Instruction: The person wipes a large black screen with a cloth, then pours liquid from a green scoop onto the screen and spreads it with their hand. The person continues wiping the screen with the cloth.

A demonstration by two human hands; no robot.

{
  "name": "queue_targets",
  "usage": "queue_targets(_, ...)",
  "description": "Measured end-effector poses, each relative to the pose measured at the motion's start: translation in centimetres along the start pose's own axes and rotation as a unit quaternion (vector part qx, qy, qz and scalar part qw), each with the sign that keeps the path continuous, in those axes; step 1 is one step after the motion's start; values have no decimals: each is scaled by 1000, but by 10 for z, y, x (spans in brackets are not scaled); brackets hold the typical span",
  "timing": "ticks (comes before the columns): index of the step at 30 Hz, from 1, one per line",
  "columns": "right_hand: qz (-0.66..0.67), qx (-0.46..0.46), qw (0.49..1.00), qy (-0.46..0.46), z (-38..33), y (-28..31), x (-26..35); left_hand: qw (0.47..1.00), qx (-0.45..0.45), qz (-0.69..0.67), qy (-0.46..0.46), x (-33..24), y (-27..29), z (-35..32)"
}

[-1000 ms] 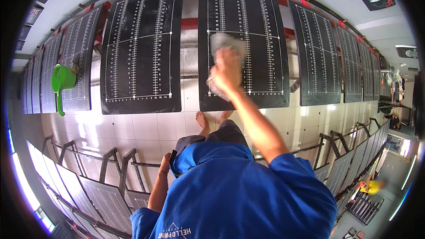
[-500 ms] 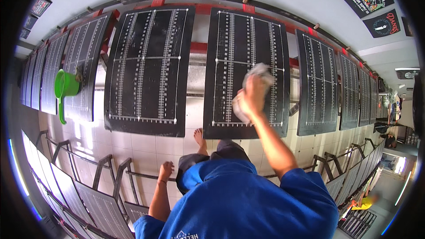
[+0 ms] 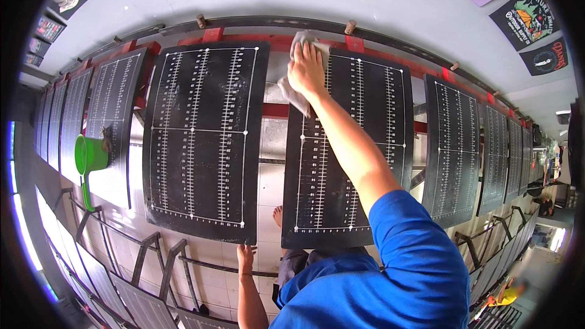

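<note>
My right hand [image 3: 306, 73] presses a crumpled greyish cloth [image 3: 297, 93] against the far left corner of a black board [image 3: 341, 176] with white ruled lines and scale marks. Part of the cloth hangs over the board's left edge. My right arm reaches across this board. To the left lies a similar black board [image 3: 207, 140]. At its near right corner is my left hand [image 3: 245, 259], holding nothing I can see, its fingertips at the edge; whether they touch it I cannot tell.
A green dipper [image 3: 91, 155] sits on a board [image 3: 113, 116] farther left, its handle over the near side. More boards [image 3: 454, 152] line the right. Behind runs a dark rail [image 3: 274, 22] on a red frame. Metal racks [image 3: 143, 268] stand nearby; a person in yellow [image 3: 509, 294] is far right.
My right hand has moved with the cloth from the board's middle right to its far left corner. My left hand has come up to the left board's near corner. My body leans farther forward.
</note>
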State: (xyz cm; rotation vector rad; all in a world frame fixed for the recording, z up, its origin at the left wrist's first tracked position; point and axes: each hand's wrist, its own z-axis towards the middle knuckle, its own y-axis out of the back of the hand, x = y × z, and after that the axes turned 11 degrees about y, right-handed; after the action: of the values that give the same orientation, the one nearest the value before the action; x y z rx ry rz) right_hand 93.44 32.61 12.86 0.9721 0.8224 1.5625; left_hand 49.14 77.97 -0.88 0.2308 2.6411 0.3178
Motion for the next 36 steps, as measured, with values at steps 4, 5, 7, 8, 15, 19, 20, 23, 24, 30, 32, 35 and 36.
queue_targets(4, 25, 32, 998, -56, -5, -7, -22, 993, 66, 82, 57, 24, -13, -42)
queue_targets(5, 17, 40, 996, -78, -8, 2, -22, 992, 65, 93, 51, 52, -1, -45)
queue_targets(7, -35, 48, 991, -122, -37, 21, -70, 988, 56, 56, 130, 67, 8, -60)
queue_targets(8, -18, 77, 985, -156, -49, 42, -97, 984, 47, 33, 169, 73, 12, -67)
queue_targets(15, -63, -13, 965, -253, -154, 108, -249, 976, 117, 109, 150, 91, 64, -36)
queue_targets(19, -77, 40, 981, -171, -264, 148, -134, 979, 104, 143, 99, 59, 43, -26)
queue_targets(20, -50, 59, 980, -182, -306, 170, -101, 977, 99, 162, 93, 42, 33, -22)
queue_targets(23, 8, 103, 965, -240, -413, 233, -10, 975, 108, 181, 69, 9, 18, -1)
queue_targets(24, 17, 104, 962, -250, -439, 245, 7, 977, 114, 172, 54, -3, 9, 1)
queue_targets(30, -24, 104, 958, -267, -419, 221, -21, 986, 124, 91, 65, -17, -10, -23)
queue_targets(32, -10, 64, 963, -261, -343, 187, -83, 990, 112, 68, 47, -3, -9, -51)
queue_targets(35, -175, -39, 976, -121, -202, 121, -180, 996, 67, 44, 27, 18, -5, -86)
queue_targets(36, -187, -49, 978, -71, -158, 101, -181, 997, 60, 38, 16, 22, -4, -95)
